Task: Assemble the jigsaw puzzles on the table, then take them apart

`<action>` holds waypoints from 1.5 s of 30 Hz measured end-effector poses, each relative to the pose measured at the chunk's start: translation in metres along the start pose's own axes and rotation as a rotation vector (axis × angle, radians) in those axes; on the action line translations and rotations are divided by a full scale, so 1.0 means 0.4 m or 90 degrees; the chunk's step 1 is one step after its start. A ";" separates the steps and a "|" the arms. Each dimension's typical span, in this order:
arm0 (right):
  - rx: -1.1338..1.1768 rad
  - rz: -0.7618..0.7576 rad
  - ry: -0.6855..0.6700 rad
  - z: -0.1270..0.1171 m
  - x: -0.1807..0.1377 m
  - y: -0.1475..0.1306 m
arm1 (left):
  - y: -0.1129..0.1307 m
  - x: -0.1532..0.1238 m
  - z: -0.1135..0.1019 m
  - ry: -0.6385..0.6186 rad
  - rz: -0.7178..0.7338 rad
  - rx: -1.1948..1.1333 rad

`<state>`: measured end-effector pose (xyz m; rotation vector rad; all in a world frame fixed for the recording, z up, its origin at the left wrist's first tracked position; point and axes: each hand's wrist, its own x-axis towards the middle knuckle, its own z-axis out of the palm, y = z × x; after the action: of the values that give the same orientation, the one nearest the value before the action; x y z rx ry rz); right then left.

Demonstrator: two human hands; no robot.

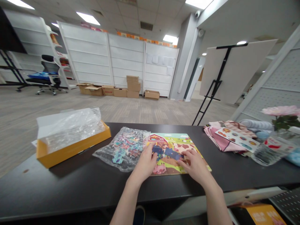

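Observation:
A colourful farm picture board with a red barn and cows lies flat on the black table. Above its middle, my left hand pinches a dark blue puzzle piece between thumb and fingers. Another dark blue puzzle piece is gripped at its right end by my right hand. A small gap appears to separate the two pieces. Left of the board, touching or nearly touching it, is a clear plastic bag full of loose puzzle pieces, a light teal one near its front.
A yellow box holding clear plastic wrap stands on the table's left. At right are folded cloths, a sticker sheet, and a clear container near pink flowers. An easel stands beyond the black table.

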<state>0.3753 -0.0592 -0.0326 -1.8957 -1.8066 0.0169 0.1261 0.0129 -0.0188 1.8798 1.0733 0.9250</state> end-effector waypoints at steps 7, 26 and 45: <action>0.081 0.068 0.008 0.000 -0.001 -0.022 | 0.010 0.000 -0.004 0.001 0.001 -0.011; 0.527 0.069 0.003 0.036 0.011 -0.165 | 0.012 -0.008 0.016 -0.105 -0.094 -0.323; 0.061 0.081 0.085 0.057 0.011 -0.105 | -0.014 0.004 0.010 0.040 -0.009 -0.096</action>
<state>0.3288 -0.0479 -0.0354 -1.8945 -1.5682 0.0220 0.1283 0.0152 -0.0254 1.7275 1.0241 1.0340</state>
